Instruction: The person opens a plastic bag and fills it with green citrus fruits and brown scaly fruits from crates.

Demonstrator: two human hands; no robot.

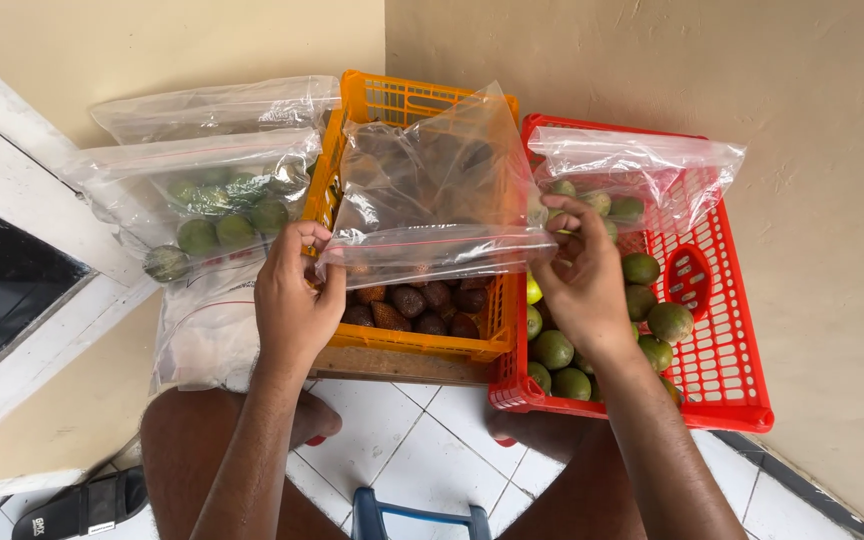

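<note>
My left hand (292,300) and my right hand (580,275) each pinch one end of the zip strip of a clear plastic bag (430,190). The bag is stretched between them above an orange crate (407,345). Dark brown scaly fruits show inside the bag and more of them (417,305) lie in the crate beneath. My right hand is over a red crate (727,360) that holds green round fruits (657,320).
Clear zip bags of green fruits (217,225) lean on the wall at left, with another bag (642,175) in the red crate. A white ledge (12,330) runs at left. A black sandal (82,505) and a blue frame (417,515) sit on the white tiles.
</note>
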